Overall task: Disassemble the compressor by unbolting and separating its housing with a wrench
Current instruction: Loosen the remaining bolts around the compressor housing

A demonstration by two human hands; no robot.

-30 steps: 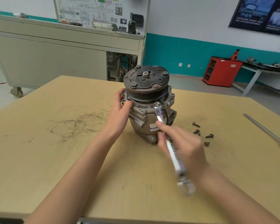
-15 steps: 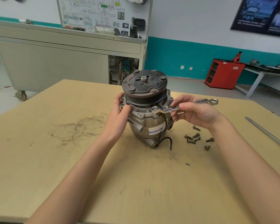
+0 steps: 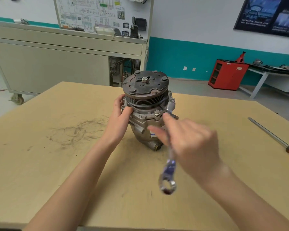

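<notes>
Compressor (image 3: 145, 104) stands upright, pulley end up, mid-table (image 3: 57, 164), approx 12 o'clock from the viewer. Left hand (image 3: 119, 117) grips its flange at 9 o'clock, fingers curled round the rim, thumb in front. Right hand (image 3: 190, 142), motion-blurred, holds the wrench (image 3: 169, 164) w/ thumb and fingers closed on the shaft. One end sits at the flange, approx 4 o'clock; the ring end points to 6 o'clock. Screwdriver (image 3: 272, 137) lies at 3 o'clock, well apart.

right hand (image 3: 188, 140) and wrench (image 3: 169, 164) motion-blurred; grip unclear.
</notes>
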